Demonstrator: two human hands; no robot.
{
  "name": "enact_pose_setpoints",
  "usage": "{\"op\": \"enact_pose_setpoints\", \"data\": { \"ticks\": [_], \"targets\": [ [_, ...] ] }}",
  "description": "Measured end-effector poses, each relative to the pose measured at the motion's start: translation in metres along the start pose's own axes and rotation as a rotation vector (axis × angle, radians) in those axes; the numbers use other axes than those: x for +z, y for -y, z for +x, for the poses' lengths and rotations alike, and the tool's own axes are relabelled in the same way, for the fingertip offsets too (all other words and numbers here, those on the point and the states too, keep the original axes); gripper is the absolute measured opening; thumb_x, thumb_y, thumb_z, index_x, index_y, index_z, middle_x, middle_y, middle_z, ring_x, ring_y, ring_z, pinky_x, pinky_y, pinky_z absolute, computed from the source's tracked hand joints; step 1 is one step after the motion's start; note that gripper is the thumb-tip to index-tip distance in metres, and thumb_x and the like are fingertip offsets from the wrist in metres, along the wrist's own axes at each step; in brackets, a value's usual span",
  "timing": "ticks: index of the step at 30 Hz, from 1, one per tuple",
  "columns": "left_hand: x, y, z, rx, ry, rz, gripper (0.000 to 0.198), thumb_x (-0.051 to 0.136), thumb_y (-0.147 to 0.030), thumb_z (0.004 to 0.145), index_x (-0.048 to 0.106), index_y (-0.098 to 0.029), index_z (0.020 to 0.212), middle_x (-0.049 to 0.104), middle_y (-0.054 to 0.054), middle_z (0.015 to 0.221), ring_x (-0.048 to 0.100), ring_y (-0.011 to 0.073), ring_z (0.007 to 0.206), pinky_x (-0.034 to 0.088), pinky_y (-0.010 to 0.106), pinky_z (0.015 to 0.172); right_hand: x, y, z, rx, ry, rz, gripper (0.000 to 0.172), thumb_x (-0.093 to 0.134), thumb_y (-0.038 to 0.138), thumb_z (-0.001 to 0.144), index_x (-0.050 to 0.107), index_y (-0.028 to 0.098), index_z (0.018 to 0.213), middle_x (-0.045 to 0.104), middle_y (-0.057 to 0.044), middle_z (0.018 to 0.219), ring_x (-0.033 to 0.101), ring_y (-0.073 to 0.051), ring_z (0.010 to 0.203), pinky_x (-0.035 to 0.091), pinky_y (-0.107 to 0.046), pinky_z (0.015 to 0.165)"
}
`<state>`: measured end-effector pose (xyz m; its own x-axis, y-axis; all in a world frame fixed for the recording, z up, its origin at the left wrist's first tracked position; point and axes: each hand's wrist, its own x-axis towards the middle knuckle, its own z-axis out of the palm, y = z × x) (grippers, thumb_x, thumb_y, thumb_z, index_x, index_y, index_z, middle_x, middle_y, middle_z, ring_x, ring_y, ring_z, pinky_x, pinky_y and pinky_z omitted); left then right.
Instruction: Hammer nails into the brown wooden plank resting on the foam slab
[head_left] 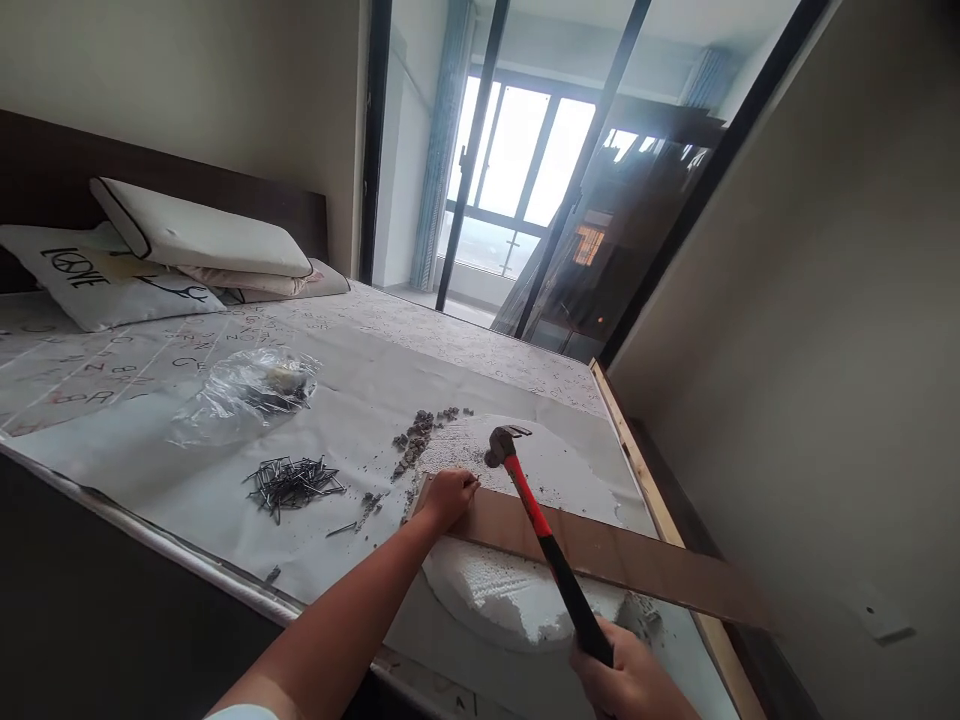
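My left hand (pixel 450 498) rests on the left end of a brown wooden board (pixel 600 545), its fingers pinched together at something too small to make out. In my right hand (pixel 626 672) is the black lower handle of a claw hammer (pixel 534 510) with a red upper shaft. The hammer's head is raised just right of my left fingertips. Under the board lies a white, rough-edged foam slab (pixel 495 600). A pile of nails (pixel 294 484) sits on the sheet to the left, with a loose nail (pixel 342 529) nearby.
Brown crumbs (pixel 416 437) lie beyond my left hand. Farther left is a clear plastic bag (pixel 251 395) with dark contents. Pillows (pixel 217 235) rest at the headboard. A wooden bed rail (pixel 637 465) runs along the right, beside the wall. Glass doors stand behind.
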<state>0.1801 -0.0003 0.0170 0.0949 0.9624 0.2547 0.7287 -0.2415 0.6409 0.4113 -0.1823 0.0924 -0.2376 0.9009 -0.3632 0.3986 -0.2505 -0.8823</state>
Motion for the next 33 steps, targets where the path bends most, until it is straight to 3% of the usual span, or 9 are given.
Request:
{"op": "enact_pose_setpoints", "data": {
  "ticks": [9, 14, 20, 26, 30, 33],
  "targets": [
    [0.003, 0.003, 0.001, -0.025, 0.025, 0.020, 0.024, 0.050, -0.028, 0.079, 0.064, -0.017, 0.064, 0.066, 0.006, 0.071, 0.056, 0.0153, 0.067, 0.032, 0.025, 0.060, 0.001, 0.000, 0.014, -0.046, -0.022, -0.027, 0.030, 0.057, 0.046, 0.069, 0.045, 0.019, 0.062, 0.036, 0.004, 0.050, 0.032, -0.008, 0.045, 0.025, -0.021, 0.042],
    [0.004, 0.003, 0.001, 0.002, 0.028, 0.025, 0.020, 0.051, -0.028, 0.079, 0.067, -0.017, 0.072, 0.068, 0.007, 0.079, 0.058, 0.0168, 0.073, 0.035, 0.024, 0.062, -0.005, 0.000, 0.013, -0.049, -0.083, -0.088, 0.027, 0.050, 0.044, 0.076, 0.043, 0.020, 0.065, 0.030, 0.007, 0.043, 0.029, -0.008, 0.040, 0.024, -0.021, 0.040],
    [0.002, 0.003, 0.000, 0.011, 0.043, 0.071, 0.023, 0.049, -0.028, 0.080, 0.066, -0.017, 0.068, 0.067, 0.007, 0.075, 0.058, 0.0163, 0.071, 0.035, 0.024, 0.061, 0.006, -0.009, 0.020, -0.019, -0.028, -0.095, 0.025, 0.052, 0.038, 0.071, 0.038, 0.021, 0.061, 0.027, 0.008, 0.045, 0.025, -0.006, 0.040, 0.023, -0.020, 0.039],
    [0.000, 0.001, 0.000, 0.008, 0.057, 0.070, 0.023, 0.048, -0.028, 0.081, 0.066, -0.017, 0.071, 0.067, 0.007, 0.078, 0.058, 0.0171, 0.073, 0.036, 0.025, 0.063, 0.005, -0.018, 0.021, -0.023, -0.108, -0.030, 0.024, 0.054, 0.042, 0.070, 0.043, 0.020, 0.064, 0.028, 0.008, 0.045, 0.028, -0.008, 0.042, 0.025, -0.021, 0.042],
    [0.000, -0.001, -0.001, 0.025, 0.077, 0.110, 0.021, 0.049, -0.023, 0.078, 0.065, -0.017, 0.067, 0.066, 0.008, 0.077, 0.058, 0.0194, 0.075, 0.037, 0.027, 0.066, 0.014, -0.021, 0.024, 0.017, -0.057, -0.068, 0.022, 0.055, 0.031, 0.064, 0.037, 0.021, 0.056, 0.029, 0.006, 0.046, 0.026, -0.008, 0.043, 0.021, -0.022, 0.041],
    [0.001, 0.000, -0.001, 0.037, 0.085, 0.079, 0.017, 0.050, -0.019, 0.075, 0.065, -0.018, 0.066, 0.066, 0.008, 0.079, 0.058, 0.0193, 0.078, 0.038, 0.028, 0.070, 0.013, -0.017, 0.017, -0.007, -0.040, -0.011, 0.020, 0.054, 0.033, 0.067, 0.040, 0.021, 0.060, 0.029, 0.007, 0.047, 0.025, -0.008, 0.043, 0.020, -0.023, 0.041]
  ]
}}
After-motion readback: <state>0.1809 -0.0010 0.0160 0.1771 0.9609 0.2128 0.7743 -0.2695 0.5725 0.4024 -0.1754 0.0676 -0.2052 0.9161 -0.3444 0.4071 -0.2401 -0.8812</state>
